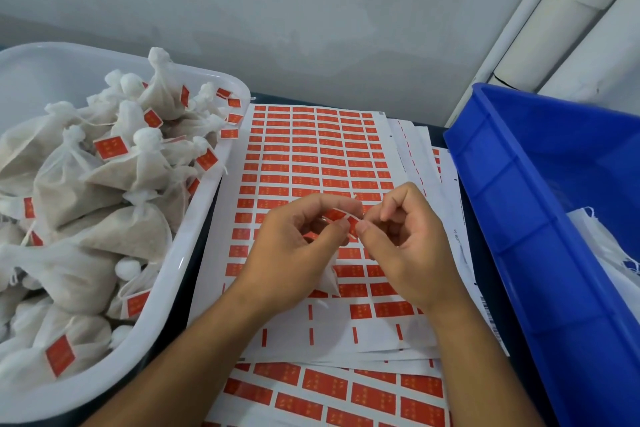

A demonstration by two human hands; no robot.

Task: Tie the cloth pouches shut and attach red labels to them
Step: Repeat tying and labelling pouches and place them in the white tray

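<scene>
At the left, a white tub point(194, 253) holds many tied pouches point(104, 184) with red labels. In the middle, over the label sheets point(311, 149), the left hand point(287, 250) and right hand point(405, 246) both pinch one red label point(341, 217), its long axis running left to right. A white pouch point(329, 279) hangs below the left hand, mostly hidden; the blue bin point(519, 201) at the right is cut off.

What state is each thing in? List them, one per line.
left hand: pinching the red label
right hand: pinching the same label
red label: peeled, held above the sheets
white tub: piled with tied, labelled pouches
label sheet: partly used
blue bin: holds white cloth
</scene>
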